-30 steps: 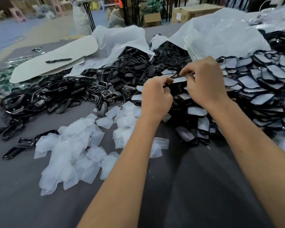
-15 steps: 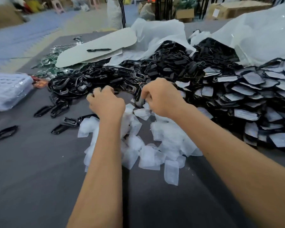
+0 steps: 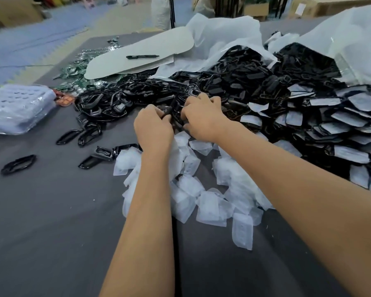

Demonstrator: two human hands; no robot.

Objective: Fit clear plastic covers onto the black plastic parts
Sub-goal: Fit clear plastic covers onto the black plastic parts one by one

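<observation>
At pile's edge, left hand (image 3: 153, 127) grip pinching black part (image 3: 167, 110), right hand (image 3: 201, 118) grip hidden

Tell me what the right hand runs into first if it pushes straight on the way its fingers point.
The right hand points forward and slightly left, at the near edge of the heap of bare black parts. It would most likely meet those parts at once; its fingertips already seem to be among them, though depth is unclear.

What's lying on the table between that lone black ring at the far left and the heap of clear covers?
In the head view, mostly bare grey table, then a few loose black parts just before the clear covers; lone ring.
</observation>
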